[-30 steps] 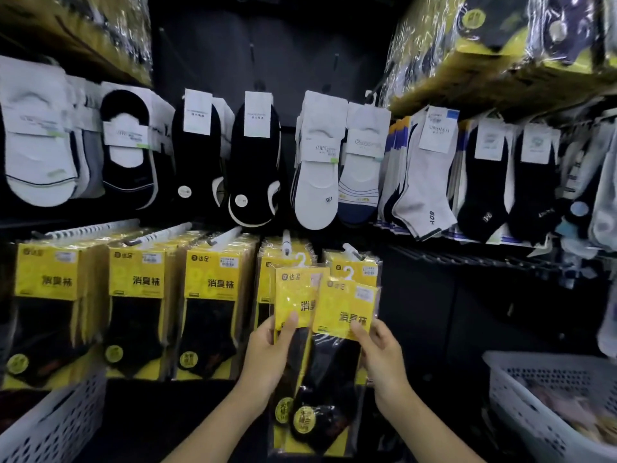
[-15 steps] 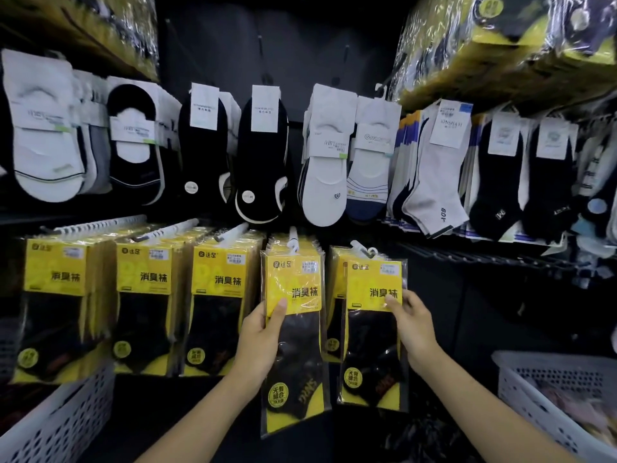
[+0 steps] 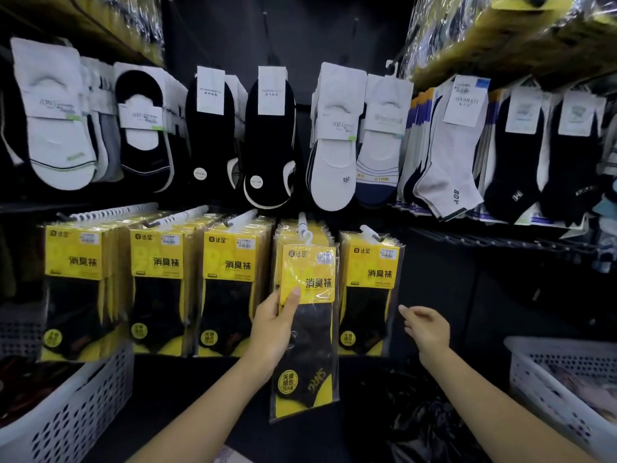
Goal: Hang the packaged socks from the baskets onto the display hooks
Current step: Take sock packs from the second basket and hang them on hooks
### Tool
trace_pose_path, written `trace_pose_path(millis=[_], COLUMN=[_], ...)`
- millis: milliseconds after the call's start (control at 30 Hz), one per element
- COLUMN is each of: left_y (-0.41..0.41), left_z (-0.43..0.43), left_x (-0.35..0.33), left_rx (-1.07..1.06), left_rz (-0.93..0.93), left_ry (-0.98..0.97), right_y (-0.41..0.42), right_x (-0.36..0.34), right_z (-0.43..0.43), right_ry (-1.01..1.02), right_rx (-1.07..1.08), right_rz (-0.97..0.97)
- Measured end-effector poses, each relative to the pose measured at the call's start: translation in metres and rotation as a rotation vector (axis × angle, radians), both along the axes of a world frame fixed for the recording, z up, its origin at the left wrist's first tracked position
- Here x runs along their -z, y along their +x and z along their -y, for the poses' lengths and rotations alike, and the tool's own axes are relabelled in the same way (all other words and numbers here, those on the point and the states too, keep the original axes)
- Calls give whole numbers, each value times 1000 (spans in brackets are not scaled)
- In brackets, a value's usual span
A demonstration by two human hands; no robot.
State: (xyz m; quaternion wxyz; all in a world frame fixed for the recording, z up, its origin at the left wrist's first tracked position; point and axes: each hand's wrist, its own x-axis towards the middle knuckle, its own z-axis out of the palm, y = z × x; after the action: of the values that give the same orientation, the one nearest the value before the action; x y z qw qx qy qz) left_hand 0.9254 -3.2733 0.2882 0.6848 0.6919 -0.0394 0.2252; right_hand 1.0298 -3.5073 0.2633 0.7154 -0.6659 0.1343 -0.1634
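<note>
Dark shop wall, socks hung in two rows. We see the left hand (image 3: 272, 329) gripping one yellow-and-black sock pack (image 3: 309, 345) by its left edge. The thumb presses on the yellow card and the other fingers are hidden behind the pack. Its top sits at the tip of a white hook (image 3: 302, 225) directly above; we cannot tell whether the hanger is on the hook. The right hand (image 3: 427, 329) is right of the pack and apart from it, holding nothing, fingers loosely spread. Three hung stacks (image 3: 157, 279) of the same packs are left of it and a fourth stack (image 3: 370, 289) just right. Carded socks (image 3: 334, 145) hang above the pack. The left basket (image 3: 76, 412) sits lower left of it, cut off by the frame. The right basket (image 3: 541, 379) sits lower right, contents blurred.
</note>
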Motion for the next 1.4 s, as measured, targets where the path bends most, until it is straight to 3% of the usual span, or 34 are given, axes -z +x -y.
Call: trace_pose_path(millis=[67, 200, 333, 500, 667, 900, 1400], left_y=[2, 8, 15, 23, 31, 48, 173], left_z=[6, 32, 64, 87, 92, 85, 89], left_x=[1, 6, 11, 7, 7, 25, 41], left_rx=[15, 68, 124, 151, 175, 102, -19], left_rz=[-16, -39, -43, -12, -64, -49, -59], left_ry=[9, 16, 22, 19, 39, 43, 121], right_y=[-8, -31, -49, -49, -31, 1, 116], right_x=[4, -8, -15, -13, -23, -30, -22], right_z=[2, -11, -21, -8, 5, -11, -41], right_ry=[18, 38, -39, 94, 89, -14, 6], right_rx=[-28, -292, -456, -358, -206, -216, -196], right_rz=[22, 74, 156, 226, 285, 334, 354])
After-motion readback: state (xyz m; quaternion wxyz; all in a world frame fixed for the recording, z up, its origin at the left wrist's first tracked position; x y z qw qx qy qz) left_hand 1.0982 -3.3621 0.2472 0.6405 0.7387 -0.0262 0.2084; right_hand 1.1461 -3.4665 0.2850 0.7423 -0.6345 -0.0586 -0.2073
